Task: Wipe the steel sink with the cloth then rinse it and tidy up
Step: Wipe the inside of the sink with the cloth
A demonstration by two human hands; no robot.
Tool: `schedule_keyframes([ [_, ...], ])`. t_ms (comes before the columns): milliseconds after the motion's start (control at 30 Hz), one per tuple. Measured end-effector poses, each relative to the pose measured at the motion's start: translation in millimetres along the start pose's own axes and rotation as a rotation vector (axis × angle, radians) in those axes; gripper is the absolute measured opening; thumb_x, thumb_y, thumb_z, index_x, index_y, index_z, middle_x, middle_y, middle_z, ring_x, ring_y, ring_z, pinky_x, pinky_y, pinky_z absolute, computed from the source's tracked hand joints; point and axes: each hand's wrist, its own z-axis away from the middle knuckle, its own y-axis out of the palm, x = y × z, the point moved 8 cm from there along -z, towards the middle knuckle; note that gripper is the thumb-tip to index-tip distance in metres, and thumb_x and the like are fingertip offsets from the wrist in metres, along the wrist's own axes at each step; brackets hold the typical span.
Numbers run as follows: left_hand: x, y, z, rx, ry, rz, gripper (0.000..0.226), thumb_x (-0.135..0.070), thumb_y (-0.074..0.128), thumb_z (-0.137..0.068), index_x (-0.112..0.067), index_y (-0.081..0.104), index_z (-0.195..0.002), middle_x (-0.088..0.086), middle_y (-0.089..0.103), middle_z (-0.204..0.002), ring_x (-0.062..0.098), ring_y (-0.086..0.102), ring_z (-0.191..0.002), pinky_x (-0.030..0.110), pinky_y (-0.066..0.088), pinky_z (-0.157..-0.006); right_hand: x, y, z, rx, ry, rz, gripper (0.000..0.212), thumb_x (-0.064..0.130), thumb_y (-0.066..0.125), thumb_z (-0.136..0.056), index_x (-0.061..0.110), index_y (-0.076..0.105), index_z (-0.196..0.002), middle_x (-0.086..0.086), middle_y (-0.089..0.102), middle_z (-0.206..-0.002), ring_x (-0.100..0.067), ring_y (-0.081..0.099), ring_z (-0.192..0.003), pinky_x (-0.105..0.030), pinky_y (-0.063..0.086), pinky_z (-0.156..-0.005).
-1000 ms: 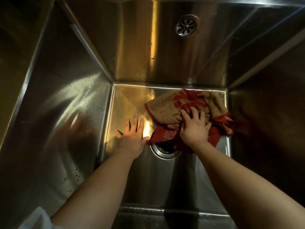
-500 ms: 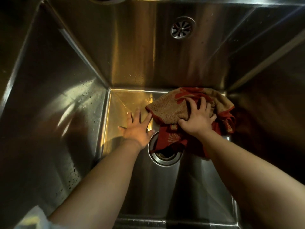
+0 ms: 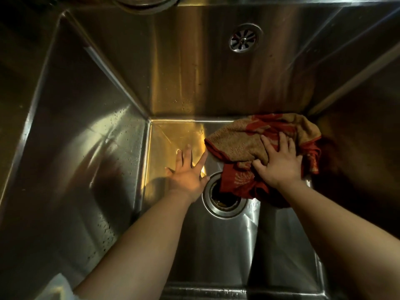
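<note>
I look down into a deep steel sink (image 3: 91,161). A tan and red patterned cloth (image 3: 240,144) lies bunched on the sink floor in the far right corner, one red edge hanging over the drain (image 3: 225,202). My right hand (image 3: 279,163) presses flat on the cloth with fingers spread. Flat on the bare sink floor, just left of the drain, rests my left hand (image 3: 188,172), fingers apart and holding nothing.
A round overflow grate (image 3: 243,40) sits high on the back wall. Water droplets speckle the left wall and back wall. A curved metal rim (image 3: 147,3) shows at the top edge. A white sleeve (image 3: 56,289) shows at the bottom left.
My right hand has pushed the cloth farther back and right into the corner, uncovering more of the drain. My left hand has stayed flat beside the drain.
</note>
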Motion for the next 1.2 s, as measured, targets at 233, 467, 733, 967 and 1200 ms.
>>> schedule_keyframes([
  [233,0,10,5,-0.048,0.004,-0.001,0.066,-0.048,0.034,-0.097,-0.045,-0.012,-0.144,0.0,-0.025,-0.154,0.029,-0.018,-0.142,0.066,0.009,-0.108,2,5,32,-0.02,0.039,-0.044,0.069,0.055,0.046,-0.083,0.039,0.021,-0.145,-0.007,0.01,-0.156,-0.03,0.006,-0.141,-0.06,0.022,-0.105],
  [467,2,17,16,-0.05,0.026,-0.029,0.063,-0.045,0.034,-0.097,-0.039,-0.004,-0.147,0.0,-0.023,-0.155,0.027,-0.018,-0.143,0.063,0.009,-0.109,33,6,35,-0.006,0.049,-0.107,0.058,0.05,0.047,-0.086,0.041,0.031,-0.141,-0.002,0.012,-0.156,-0.031,0.008,-0.141,-0.056,0.015,-0.109],
  [733,20,14,29,-0.053,0.048,-0.031,0.058,-0.042,0.035,-0.098,-0.035,0.008,-0.148,-0.004,-0.012,-0.157,0.024,-0.011,-0.144,0.06,0.016,-0.111,88,13,26,0.025,-0.016,-0.152,0.052,0.046,0.05,-0.087,0.045,0.036,-0.137,0.006,0.01,-0.157,-0.029,0.005,-0.142,-0.062,0.01,-0.108],
  [967,48,14,35,0.027,0.029,-0.072,0.058,-0.042,0.032,-0.098,-0.041,0.001,-0.147,-0.005,-0.011,-0.158,0.023,-0.011,-0.144,0.058,0.014,-0.112,132,20,22,0.055,-0.106,-0.171,0.052,0.053,0.046,-0.088,0.048,0.032,-0.137,0.008,0.005,-0.158,-0.029,0.002,-0.143,-0.063,0.007,-0.107],
  [1200,50,-8,44,-0.107,-0.078,-0.044,0.055,-0.043,0.03,-0.097,-0.024,0.017,-0.147,0.001,0.006,-0.157,0.023,-0.001,-0.145,0.051,0.015,-0.112,126,12,39,-0.013,-0.246,-0.275,0.064,0.056,0.053,-0.083,0.037,0.033,-0.141,0.004,0.017,-0.155,-0.022,0.01,-0.143,-0.054,0.015,-0.113],
])
